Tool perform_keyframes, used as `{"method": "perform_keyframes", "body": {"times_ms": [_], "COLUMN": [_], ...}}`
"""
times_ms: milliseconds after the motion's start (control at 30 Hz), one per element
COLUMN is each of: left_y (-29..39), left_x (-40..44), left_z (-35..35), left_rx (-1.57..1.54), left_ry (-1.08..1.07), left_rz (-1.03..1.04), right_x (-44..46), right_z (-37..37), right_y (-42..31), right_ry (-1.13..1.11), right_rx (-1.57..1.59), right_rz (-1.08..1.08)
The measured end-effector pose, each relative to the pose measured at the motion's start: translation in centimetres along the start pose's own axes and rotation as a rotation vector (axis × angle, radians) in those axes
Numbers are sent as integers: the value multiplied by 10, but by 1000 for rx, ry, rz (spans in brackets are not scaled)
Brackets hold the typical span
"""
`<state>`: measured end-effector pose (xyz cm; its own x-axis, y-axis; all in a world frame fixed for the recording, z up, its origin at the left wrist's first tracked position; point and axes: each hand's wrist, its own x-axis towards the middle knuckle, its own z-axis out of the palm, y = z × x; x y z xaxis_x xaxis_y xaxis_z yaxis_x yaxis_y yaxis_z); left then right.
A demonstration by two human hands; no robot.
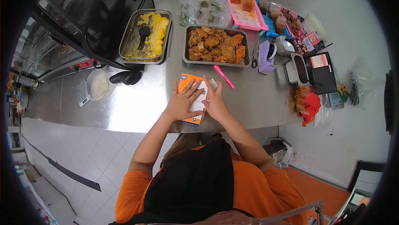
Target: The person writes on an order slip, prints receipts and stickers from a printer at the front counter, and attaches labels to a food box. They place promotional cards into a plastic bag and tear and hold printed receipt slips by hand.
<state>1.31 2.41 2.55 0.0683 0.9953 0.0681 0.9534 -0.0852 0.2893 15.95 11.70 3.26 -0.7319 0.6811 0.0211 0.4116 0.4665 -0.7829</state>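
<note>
A flat orange-and-white printed packet point(185, 78) lies on the steel counter in front of me. My left hand point(183, 102) rests flat on it, fingers spread across its white panel. At its right edge is my right hand point(215, 102), fingers stretched forward and apart, the thumb reaching toward the panel. A small pale piece point(213, 83) shows between the right fingers; whether it belongs to the packet I cannot tell. Just beyond the right hand lies a pink marker point(224, 77). Farther back is a metal tray of fried chicken point(216, 46).
At the back left, a wire-basket tray point(124, 46) holds yellow food and black tongs. A tub point(97, 84) and dark-handled tool point(126, 77) lie left. To the right stand a purple tape dispenser point(266, 58), scissors point(254, 56), a pink basket point(249, 21) and a black container point(322, 75).
</note>
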Motion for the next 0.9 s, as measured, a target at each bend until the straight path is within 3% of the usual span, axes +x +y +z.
{"method": "perform_keyframes", "body": {"times_ms": [400,500,700,900], "left_y": [1,1,0,0], "left_x": [1,1,1,1], "left_z": [-3,-3,-1,-2], "left_rx": [3,8,5,1], "left_ry": [-23,-26,-18,-14], "left_rz": [-5,-3,1,4], "right_x": [-11,-14,-22,-26], "right_z": [-1,5,10,17], "right_y": [36,47,52,49], "right_ry": [167,216,96,225], "right_rx": [412,389,750,863], "right_rz": [274,192,400,403]}}
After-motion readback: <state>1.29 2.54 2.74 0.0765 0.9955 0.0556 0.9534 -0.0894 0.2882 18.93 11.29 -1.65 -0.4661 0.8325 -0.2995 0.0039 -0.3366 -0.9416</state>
